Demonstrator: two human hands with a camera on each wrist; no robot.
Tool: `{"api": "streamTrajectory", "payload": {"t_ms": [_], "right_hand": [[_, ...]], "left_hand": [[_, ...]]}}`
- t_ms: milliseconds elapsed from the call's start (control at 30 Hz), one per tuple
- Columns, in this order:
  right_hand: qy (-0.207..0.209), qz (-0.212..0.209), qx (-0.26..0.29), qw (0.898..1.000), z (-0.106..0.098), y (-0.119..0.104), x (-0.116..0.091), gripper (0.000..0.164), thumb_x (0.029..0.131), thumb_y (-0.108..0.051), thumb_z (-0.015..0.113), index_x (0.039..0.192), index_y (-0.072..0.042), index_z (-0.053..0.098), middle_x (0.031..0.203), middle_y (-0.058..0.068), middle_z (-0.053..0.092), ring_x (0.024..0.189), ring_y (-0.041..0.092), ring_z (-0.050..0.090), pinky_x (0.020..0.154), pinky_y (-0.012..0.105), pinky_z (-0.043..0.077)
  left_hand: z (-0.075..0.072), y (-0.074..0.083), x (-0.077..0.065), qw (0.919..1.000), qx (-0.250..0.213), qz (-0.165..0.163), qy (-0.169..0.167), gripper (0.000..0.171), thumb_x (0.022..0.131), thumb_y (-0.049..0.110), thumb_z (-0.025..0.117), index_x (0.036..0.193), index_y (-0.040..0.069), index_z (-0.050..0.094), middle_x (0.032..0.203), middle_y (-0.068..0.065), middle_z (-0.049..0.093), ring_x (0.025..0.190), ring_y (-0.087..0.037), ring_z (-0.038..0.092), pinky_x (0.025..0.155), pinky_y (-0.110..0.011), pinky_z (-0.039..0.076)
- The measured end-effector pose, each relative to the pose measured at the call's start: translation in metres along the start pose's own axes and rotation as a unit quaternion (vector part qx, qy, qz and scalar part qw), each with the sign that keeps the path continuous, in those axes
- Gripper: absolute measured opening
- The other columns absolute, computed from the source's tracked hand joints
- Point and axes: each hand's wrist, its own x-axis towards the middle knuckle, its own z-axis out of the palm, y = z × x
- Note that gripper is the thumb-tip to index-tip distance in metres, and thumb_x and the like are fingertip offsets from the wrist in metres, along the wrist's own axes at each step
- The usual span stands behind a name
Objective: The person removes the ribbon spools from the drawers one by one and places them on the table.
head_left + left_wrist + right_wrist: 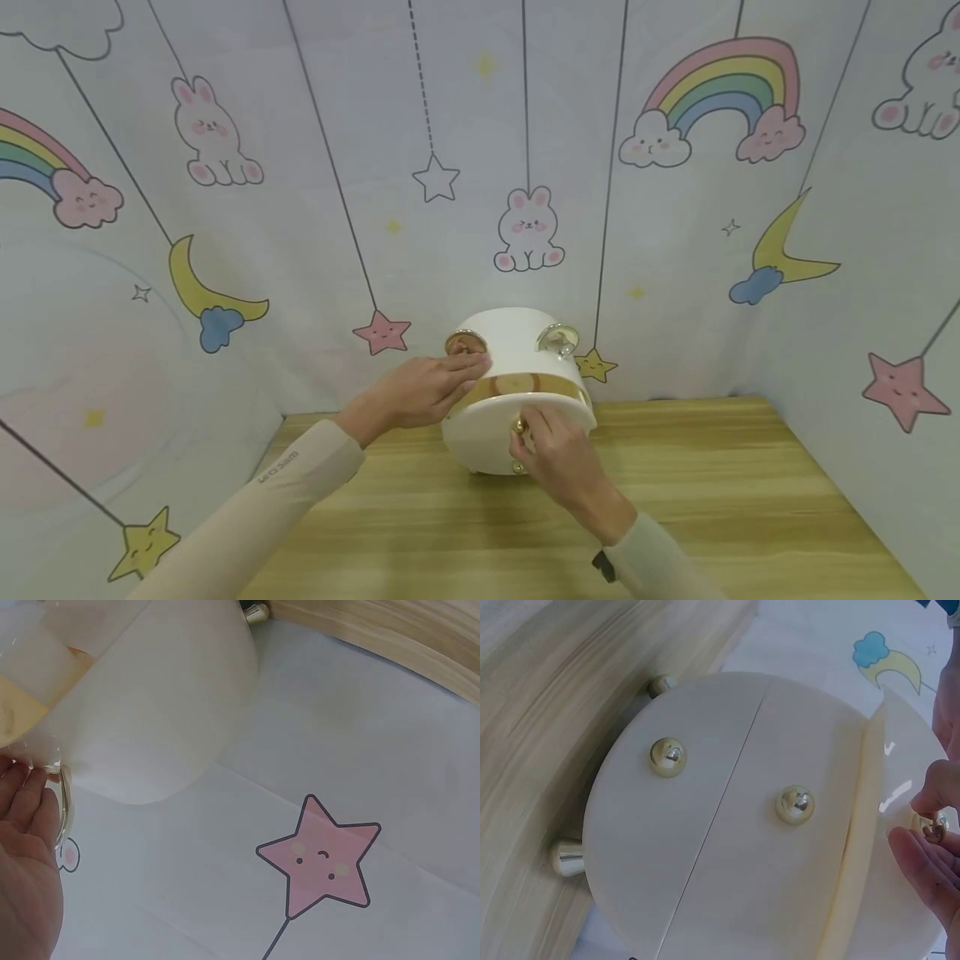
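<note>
Printed cloth (457,100) walls the wood counter (712,475) at nine, twelve and three o'clock. The left grip (427,387), fingers (463,367) nearly straight and holding nothing, reaches the box (513,354) from nine o'clock, partly hiding one gold ring (466,336); the box stands at the counter's twelve o'clock, top drawer (483,414) ajar; the right grip (564,458), pinched on the drawer's knob (518,426), covers its front toward five o'clock.

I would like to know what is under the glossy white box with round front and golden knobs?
Shiny golden feet show beneath the box, on the wood-grained brown tabletop. Its underside and the surface directly below are hidden.
</note>
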Motion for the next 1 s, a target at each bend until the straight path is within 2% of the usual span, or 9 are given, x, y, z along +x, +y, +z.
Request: {"api": "streamTrajectory", "payload": {"t_ms": [367, 567, 733, 1000], "right_hand": [[0.022, -0.009, 0.000, 1.000, -0.009, -0.010, -0.007, 0.018, 0.073, -0.004, 0.077, 0.088, -0.004, 0.067, 0.082, 0.003, 0.065, 0.069, 0.011, 0.061, 0.062, 0.020, 0.054], [0.038, -0.018, 0.002, 0.999, -0.011, -0.013, -0.012, 0.006, 0.084, -0.007, 0.067, 0.088, -0.002, 0.068, 0.083, 0.004, 0.065, 0.067, 0.010, 0.061, 0.060, 0.019, 0.053], [0.048, -0.025, 0.012, 0.998, -0.014, -0.016, -0.015, 0.013, 0.094, -0.010, 0.061, 0.088, -0.002, 0.068, 0.082, 0.004, 0.065, 0.067, 0.010, 0.061, 0.059, 0.016, 0.053], [0.055, -0.043, -0.017, 0.997, -0.021, -0.023, -0.020, 0.017, 0.096, -0.011, 0.057, 0.087, -0.004, 0.070, 0.083, 0.003, 0.067, 0.070, 0.011, 0.064, 0.061, 0.020, 0.056]], "left_hand": [[0.001, 0.000, -0.001, 1.0000, -0.001, -0.003, -0.002, 0.051, 0.115, 0.031, 0.033, 0.162, 0.011, 0.041, 0.167, -0.007, 0.043, 0.144, -0.032, 0.057, 0.112, -0.049, 0.053], [0.000, 0.001, -0.001, 1.0000, 0.002, 0.000, 0.002, 0.051, 0.115, 0.030, 0.033, 0.161, 0.010, 0.042, 0.167, -0.008, 0.044, 0.144, -0.033, 0.056, 0.113, -0.049, 0.052], [0.001, 0.001, 0.000, 1.0000, 0.004, 0.002, 0.003, 0.051, 0.115, 0.029, 0.034, 0.161, 0.010, 0.042, 0.166, -0.008, 0.044, 0.146, -0.031, 0.054, 0.114, -0.048, 0.052], [0.002, 0.001, -0.001, 0.9999, 0.001, 0.005, 0.011, 0.050, 0.114, 0.028, 0.037, 0.161, 0.009, 0.043, 0.166, -0.009, 0.045, 0.144, -0.033, 0.056, 0.112, -0.049, 0.053]]}}
